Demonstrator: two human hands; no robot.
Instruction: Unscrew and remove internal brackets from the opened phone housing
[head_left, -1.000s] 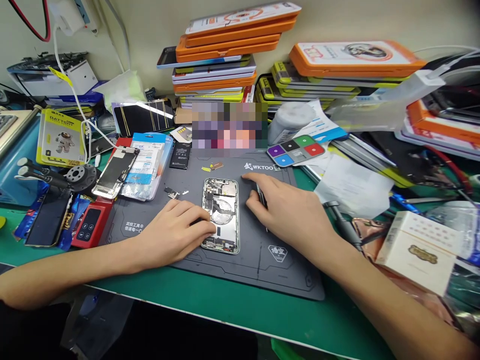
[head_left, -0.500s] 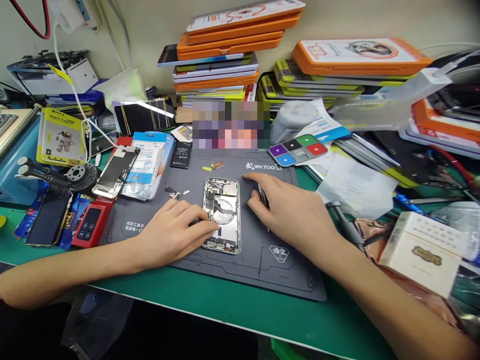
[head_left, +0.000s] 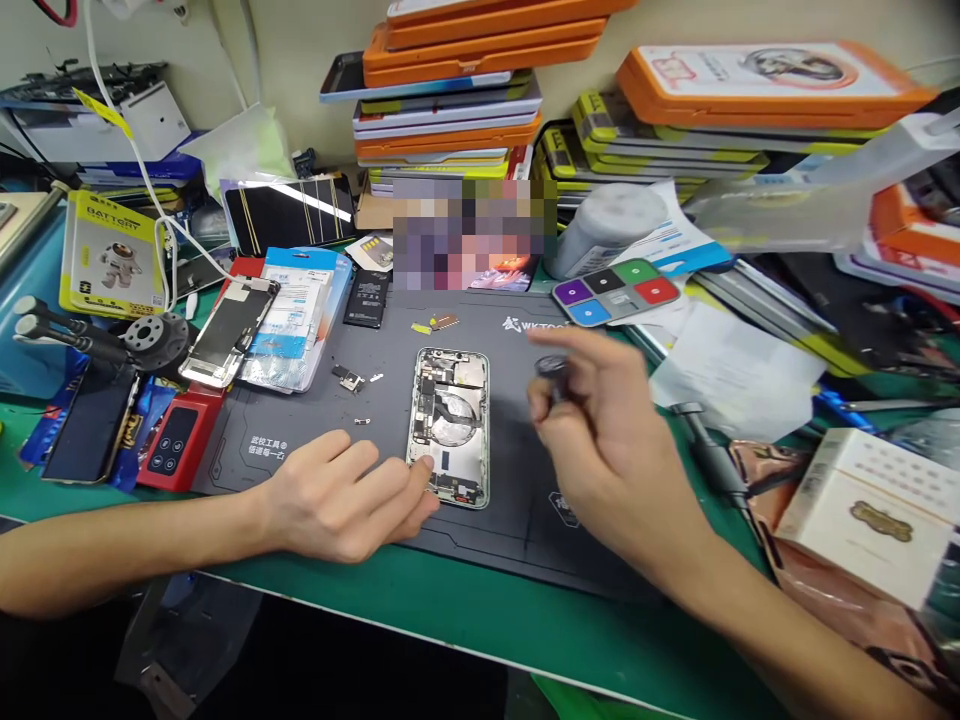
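Observation:
An opened phone housing (head_left: 457,425) with its inner parts showing lies on the dark grey mat (head_left: 502,540). My left hand (head_left: 360,495) rests at its lower left edge, fingers curled and fingertips touching the frame; whether something small is between them is hidden. To the right of the housing, my right hand (head_left: 607,430) is raised over the mat, gripping a dark tool with a round end (head_left: 551,368) between thumb and fingers, its index finger stretched out. Small loose parts (head_left: 349,378) lie left of the housing, with a tiny piece (head_left: 363,421) below them.
A black battery (head_left: 367,298), a loose screen (head_left: 231,330) and a red device (head_left: 178,440) lie at the left. Orange and yellow boxes (head_left: 487,62) are stacked behind. A coloured palette (head_left: 616,291) and a white box (head_left: 870,515) are at the right.
My right hand has lifted and moved right, bringing up the tool. My left hand has shifted down along the housing, uncovering a tiny piece on the mat. The view has shifted slightly.

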